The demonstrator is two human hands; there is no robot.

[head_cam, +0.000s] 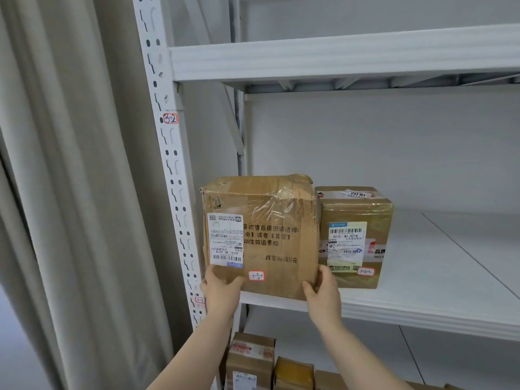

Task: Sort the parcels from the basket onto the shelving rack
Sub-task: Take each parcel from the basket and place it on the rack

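Middle shelf (422,308) of the white shelving rack, at the upright marked 3-2 (170,118): a large taped cardboard parcel (261,235) stands at the shelf's left end, hard against that upright's side, its front face carrying a sticker that appears to read 3-2-1. The left hand (221,288) clasps its lower left corner, the right hand (323,294) its lower right corner; each grip is pressed onto the box, thumbs on the front face, the remaining fingers hidden. Just right of this parcel, touching or nearly so, stands a smaller taped parcel (356,237) stickered 3-2-2. Further parcels (250,358) sit on the shelf below. The basket is not in view.

Assessment: the large parcel's lower front edge appears to sit at or slightly over the shelf lip. If released there, it could tip forward onto the parcels below. A crooked push could also nudge the 3-2-2 parcel sideways. The wrinkled, loose tape offers poor purchase for the thumbs.
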